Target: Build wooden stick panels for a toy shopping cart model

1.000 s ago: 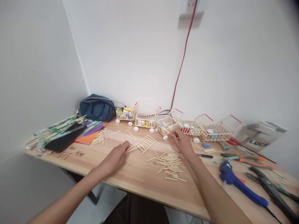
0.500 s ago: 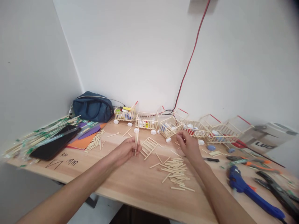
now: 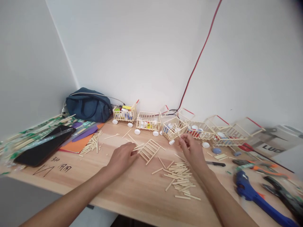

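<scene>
Head view: two hands [image 3: 123, 158] [image 3: 193, 150] flank one stick frame [image 3: 149, 151] before five carts [image 3: 174, 129].

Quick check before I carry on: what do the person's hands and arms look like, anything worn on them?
The left hand and right hand are ungloved. No sleeve covers the visible forearms, and no watch, bracelet, ring, cable or marking shows on either.

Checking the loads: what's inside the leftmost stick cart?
Inside the leftmost stick cart, a green piece, white pieces and blue pieces show; whatever lies beneath them is covered.
</scene>
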Action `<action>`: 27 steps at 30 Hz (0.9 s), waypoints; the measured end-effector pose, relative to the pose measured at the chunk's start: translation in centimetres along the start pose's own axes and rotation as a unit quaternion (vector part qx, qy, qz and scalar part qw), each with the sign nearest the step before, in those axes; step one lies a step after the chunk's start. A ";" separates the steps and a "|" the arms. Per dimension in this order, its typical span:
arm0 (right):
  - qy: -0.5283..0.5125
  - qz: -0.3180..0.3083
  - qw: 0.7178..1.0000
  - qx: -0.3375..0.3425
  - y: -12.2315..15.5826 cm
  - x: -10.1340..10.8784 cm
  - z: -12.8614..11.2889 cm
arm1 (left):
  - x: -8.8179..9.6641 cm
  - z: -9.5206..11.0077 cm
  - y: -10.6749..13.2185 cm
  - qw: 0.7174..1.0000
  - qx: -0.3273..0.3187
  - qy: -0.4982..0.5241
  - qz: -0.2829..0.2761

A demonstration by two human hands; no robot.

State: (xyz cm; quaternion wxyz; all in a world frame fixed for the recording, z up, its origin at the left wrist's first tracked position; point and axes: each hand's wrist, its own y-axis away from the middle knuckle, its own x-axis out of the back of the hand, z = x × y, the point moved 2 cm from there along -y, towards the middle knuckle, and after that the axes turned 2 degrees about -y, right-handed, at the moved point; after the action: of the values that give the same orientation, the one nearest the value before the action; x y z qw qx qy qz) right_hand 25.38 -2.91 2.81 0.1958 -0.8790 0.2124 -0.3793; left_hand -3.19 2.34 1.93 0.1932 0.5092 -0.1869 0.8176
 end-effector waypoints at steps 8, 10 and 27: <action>0.019 -0.011 1.000 -0.007 0.3 -0.4 0.5 | -0.6 0.4 -0.3 0.997 -0.009 -0.070 -0.016; 0.024 -0.011 1.000 -0.007 0.3 -0.4 0.6 | -0.3 0.7 -0.2 0.997 -0.007 -0.080 -0.022; -0.120 0.005 0.992 -0.032 0.4 -1.4 0.7 | 3.6 -1.7 -6.9 0.995 -0.018 0.094 -0.019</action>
State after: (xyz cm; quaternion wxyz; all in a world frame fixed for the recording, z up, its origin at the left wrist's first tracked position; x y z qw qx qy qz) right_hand 24.94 -2.41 1.36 0.1931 -0.9231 0.2038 -0.2629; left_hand -2.44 9.54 5.20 0.2346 0.4300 -0.1732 0.8544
